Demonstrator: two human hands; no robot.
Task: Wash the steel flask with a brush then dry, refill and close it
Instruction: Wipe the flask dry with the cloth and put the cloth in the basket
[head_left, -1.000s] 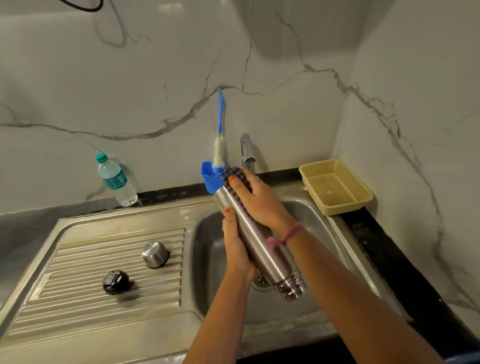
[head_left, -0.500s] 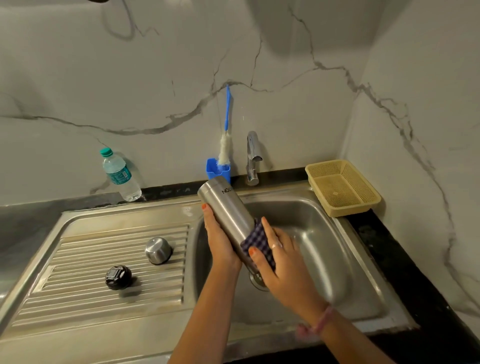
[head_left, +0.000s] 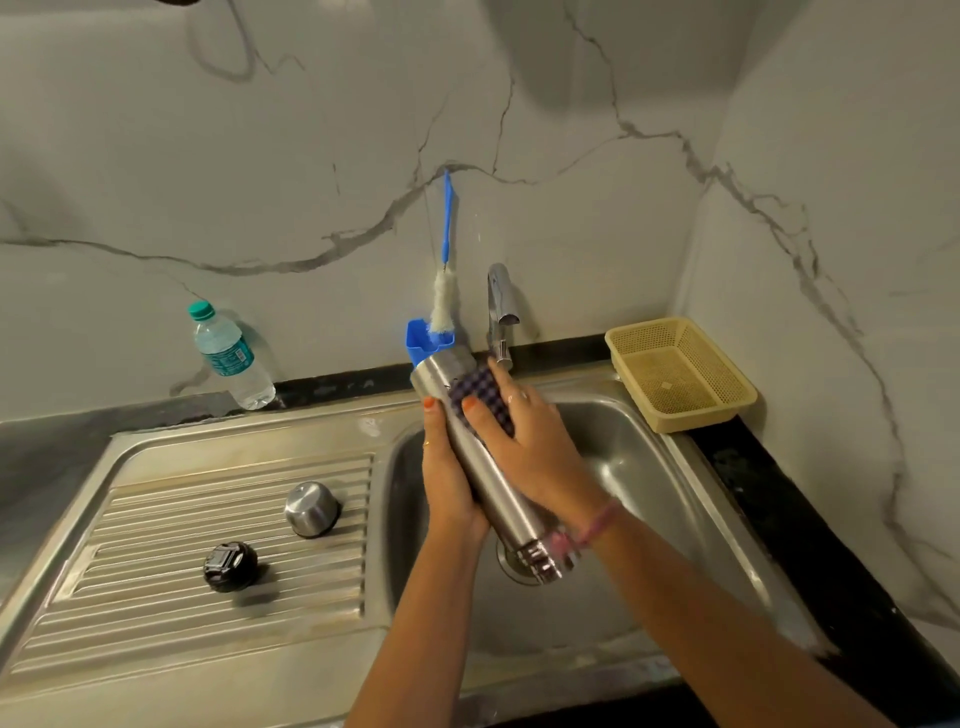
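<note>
Marble walls back a steel sink (head_left: 649, 467). Over its basin the flask (head_left: 483, 467) slants, mouth down, left hand (head_left: 449, 478) curled around it. Right hand (head_left: 530, 447) presses a checked cloth (head_left: 480, 389) against its upper end.

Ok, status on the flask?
Left hand holds steel flask over sink. Right hand presses checked cloth near base. Nothing in the way.

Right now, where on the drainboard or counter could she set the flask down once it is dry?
Bare ribbed drainboard lies left of and in front of the black stopper, and behind the steel cap. The yellow basket is empty. It is crowded round the tap and brush holder, where both hands hold the steel flask.
</note>
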